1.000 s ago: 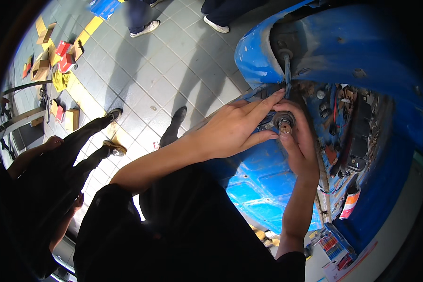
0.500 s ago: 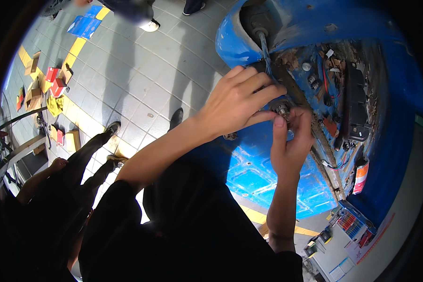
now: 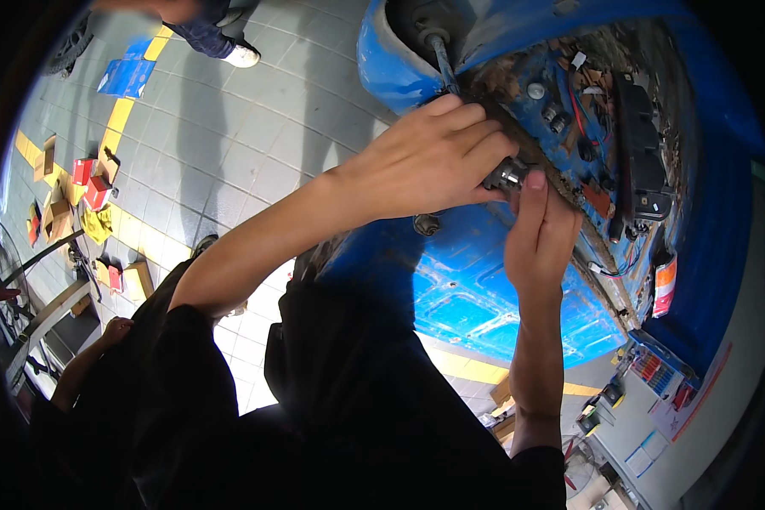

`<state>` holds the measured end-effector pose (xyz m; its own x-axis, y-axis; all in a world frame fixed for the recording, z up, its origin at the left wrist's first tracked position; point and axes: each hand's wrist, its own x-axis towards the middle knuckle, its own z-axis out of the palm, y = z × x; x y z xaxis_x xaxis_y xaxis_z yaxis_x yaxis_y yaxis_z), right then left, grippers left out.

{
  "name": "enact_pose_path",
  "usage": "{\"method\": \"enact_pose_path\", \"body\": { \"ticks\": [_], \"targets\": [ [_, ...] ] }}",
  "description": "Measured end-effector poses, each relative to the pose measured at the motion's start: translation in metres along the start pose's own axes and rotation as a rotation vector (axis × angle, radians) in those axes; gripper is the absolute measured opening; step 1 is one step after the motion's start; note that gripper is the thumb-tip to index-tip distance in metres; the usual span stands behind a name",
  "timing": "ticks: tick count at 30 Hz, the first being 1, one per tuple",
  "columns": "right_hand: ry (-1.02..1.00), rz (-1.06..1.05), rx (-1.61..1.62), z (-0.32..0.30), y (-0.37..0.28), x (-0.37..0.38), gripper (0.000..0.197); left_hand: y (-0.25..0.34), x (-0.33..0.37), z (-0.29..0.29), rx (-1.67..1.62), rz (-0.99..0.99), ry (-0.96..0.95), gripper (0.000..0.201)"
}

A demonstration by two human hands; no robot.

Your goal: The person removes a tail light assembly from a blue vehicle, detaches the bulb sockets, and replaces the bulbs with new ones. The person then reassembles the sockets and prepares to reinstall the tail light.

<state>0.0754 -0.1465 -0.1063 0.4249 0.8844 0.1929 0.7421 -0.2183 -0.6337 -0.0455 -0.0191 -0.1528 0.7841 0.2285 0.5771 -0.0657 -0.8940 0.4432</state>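
Observation:
Between my two hands is a small dark metal cylindrical part (image 3: 507, 174) with a shiny rim; its exact kind is not clear. My left hand (image 3: 438, 157) wraps its fingers around the part from the left, hiding much of it. From below right, my right hand (image 3: 546, 234) pinches the part's exposed end with thumb and fingers. A grey cable (image 3: 442, 61) comes out of the round recess in the blue vehicle body (image 3: 484, 289) and runs down behind my left hand. A rusty metal edge (image 3: 608, 285) passes just right of my right hand.
A black housing (image 3: 646, 161), red wires (image 3: 578, 115) and a small round metal piece (image 3: 556, 116) lie in the rusty bay. An orange and white can (image 3: 665, 287) stands by it. Red boxes (image 3: 98, 194) litter the floor left, near another person's arm (image 3: 93, 361).
The part has turned, and my left fingers now close further over it. My right thumb has moved onto its rim. The whole view has shifted slightly.

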Motion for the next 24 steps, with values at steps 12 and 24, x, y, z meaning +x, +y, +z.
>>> {"method": "enact_pose_path", "body": {
  "ticks": [12, 24],
  "targets": [
    [0.001, 0.164, 0.164, 0.016, -0.001, 0.017, 0.039, -0.003, 0.004, 0.015, -0.225, -0.148, 0.193, 0.018],
    [0.074, 0.125, 0.176, 0.04, 0.002, 0.02, 0.042, -0.001, 0.006, 0.032, -0.312, -0.295, 0.478, 0.018]
  ]
}}
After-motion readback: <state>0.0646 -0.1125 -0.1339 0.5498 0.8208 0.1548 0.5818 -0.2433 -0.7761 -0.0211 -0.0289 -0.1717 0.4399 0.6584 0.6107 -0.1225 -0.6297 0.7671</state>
